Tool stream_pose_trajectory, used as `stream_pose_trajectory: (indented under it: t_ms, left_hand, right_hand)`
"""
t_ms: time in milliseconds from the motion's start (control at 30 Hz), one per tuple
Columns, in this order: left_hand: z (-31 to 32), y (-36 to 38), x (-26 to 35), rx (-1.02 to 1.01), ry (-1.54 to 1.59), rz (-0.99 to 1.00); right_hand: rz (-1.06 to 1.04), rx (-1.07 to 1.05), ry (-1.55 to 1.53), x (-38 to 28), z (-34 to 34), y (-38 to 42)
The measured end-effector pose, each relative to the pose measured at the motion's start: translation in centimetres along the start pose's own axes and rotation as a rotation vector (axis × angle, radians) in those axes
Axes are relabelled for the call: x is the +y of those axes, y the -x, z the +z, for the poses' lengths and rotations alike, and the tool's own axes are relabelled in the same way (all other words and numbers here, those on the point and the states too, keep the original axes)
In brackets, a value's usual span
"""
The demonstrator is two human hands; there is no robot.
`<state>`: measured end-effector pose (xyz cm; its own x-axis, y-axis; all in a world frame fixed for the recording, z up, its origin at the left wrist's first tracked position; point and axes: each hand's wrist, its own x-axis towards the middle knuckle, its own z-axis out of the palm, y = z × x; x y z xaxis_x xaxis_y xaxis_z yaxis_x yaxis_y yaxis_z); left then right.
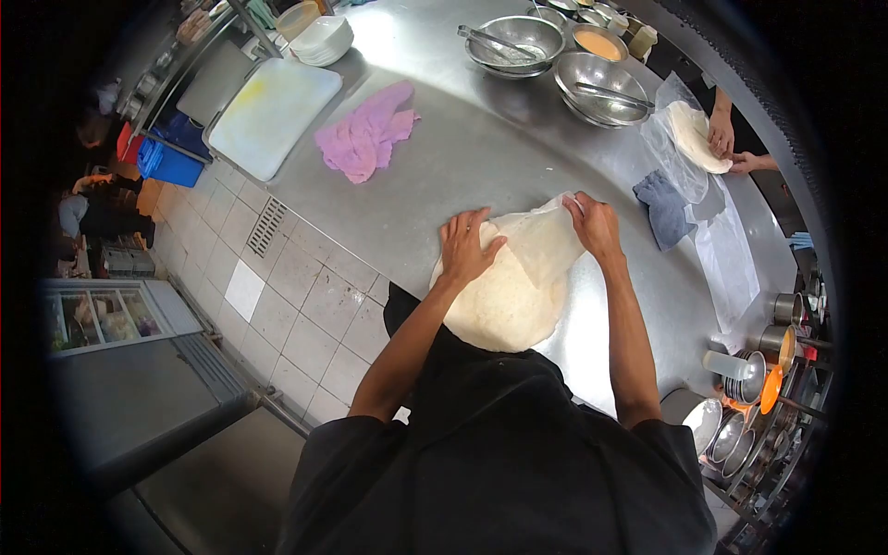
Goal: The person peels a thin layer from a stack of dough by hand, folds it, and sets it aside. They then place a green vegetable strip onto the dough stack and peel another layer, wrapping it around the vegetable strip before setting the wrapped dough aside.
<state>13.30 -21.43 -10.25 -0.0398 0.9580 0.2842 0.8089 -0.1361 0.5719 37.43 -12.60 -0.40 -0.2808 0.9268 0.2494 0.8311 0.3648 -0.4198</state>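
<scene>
While the right hand pinches the sheet, the left hand lies spread on the dough. A sharp tug could tear any clinging dough.

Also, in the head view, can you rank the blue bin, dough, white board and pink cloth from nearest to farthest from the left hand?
From the left hand:
1. Dough: right under it, touching.
2. Pink cloth: ahead and left, on the counter.
3. White board: beyond the cloth, farther left.
4. Blue bin: far left, off the counter.
</scene>
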Motion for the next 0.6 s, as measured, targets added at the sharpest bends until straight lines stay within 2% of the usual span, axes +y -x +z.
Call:
stream_pose_trajectory:
  t_ms: [33,100,200,533,600]
  left_hand:
    - [-0.2,-0.7,0.2,-0.003,0.001,0.000]
    - [-0.5,-2.9,0.4,-0.152,0.148,0.042]
    - [0.3,-4.1,0.2,-0.180,0.160,0.079]
    - [1.7,-3.8,-0.4,-0.146,0.116,0.240]
    - [1.7,-3.8,-0.4,-0.134,0.089,0.251]
  right_hand:
    - [0.003,-0.001,0.000,0.1,-0.1,-0.3]
    - [0.015,-0.039,0.012,0.3,-0.3,-0.5]
    - [0.023,-0.011,0.028,1.5,-0.7,-0.6]
    - [0.234,0.017,0.010,4.7,-2.8,1.9]
    - [0.196,0.146,-0.029,5.9,-2.5,2.9]
